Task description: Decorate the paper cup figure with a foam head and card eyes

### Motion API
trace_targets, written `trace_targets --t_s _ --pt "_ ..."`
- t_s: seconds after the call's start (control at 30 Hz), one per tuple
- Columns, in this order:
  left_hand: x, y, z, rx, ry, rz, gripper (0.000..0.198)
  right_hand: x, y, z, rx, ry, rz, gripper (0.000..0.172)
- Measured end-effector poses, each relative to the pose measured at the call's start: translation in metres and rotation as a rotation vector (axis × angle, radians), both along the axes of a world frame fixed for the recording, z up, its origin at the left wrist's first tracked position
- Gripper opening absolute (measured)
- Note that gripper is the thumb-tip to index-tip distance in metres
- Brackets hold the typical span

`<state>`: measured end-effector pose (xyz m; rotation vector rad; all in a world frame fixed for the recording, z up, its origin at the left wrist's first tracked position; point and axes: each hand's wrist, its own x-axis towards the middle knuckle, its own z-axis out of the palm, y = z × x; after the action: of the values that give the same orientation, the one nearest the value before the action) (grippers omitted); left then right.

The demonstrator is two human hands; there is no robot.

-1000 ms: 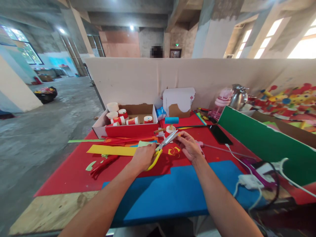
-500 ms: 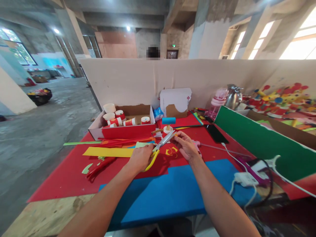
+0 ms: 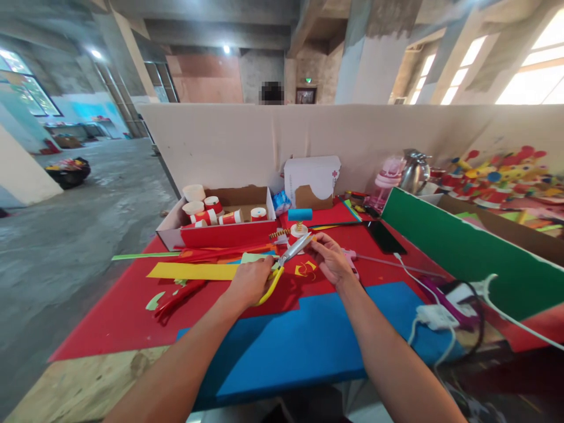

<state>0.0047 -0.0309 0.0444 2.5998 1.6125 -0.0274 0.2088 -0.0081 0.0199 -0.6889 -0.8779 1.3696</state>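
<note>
My left hand (image 3: 252, 281) is closed round the yellow handles of a pair of scissors (image 3: 294, 249). The silver blades point away and to the right, toward my right hand (image 3: 329, 258). That hand pinches a small yellow paper piece (image 3: 314, 238) right by the blade tips; the fingers hide much of it. Below the blades lie yellow paper scraps (image 3: 305, 269) on the red table cover. Just behind the scissors stands a white-and-red paper cup (image 3: 298, 230) topped by a blue paper roll (image 3: 300, 214). A yellow paper strip (image 3: 191, 271) extends left from beside my left hand.
An open box (image 3: 224, 235) of paper cups stands at the back left. A pink glue gun (image 3: 351, 262) lies behind my right hand, with a phone (image 3: 385, 237) on a charging cable farther right. A green-sided box (image 3: 434, 252) and a power strip (image 3: 453, 308) occupy the right side.
The whole view has shifted very slightly. Both hands keep nearly the same place and hold, and the scissor blades look a little closer together at the tips.
</note>
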Motion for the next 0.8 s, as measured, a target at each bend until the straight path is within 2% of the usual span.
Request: trace_targets --t_s 0.23,0.8 --pt "0.0013 -0.0029 0.0078 -0.018 0.006 0.001 0.025 -0.0006 -0.0002 0.0021 -0.012 -0.005 -0.011 0.025" --pt "0.0006 -0.0022 0.0054 -0.019 -0.011 -0.001 0.025 0.0000 -0.0014 0.0027 -0.012 -0.010 0.013 0.024"
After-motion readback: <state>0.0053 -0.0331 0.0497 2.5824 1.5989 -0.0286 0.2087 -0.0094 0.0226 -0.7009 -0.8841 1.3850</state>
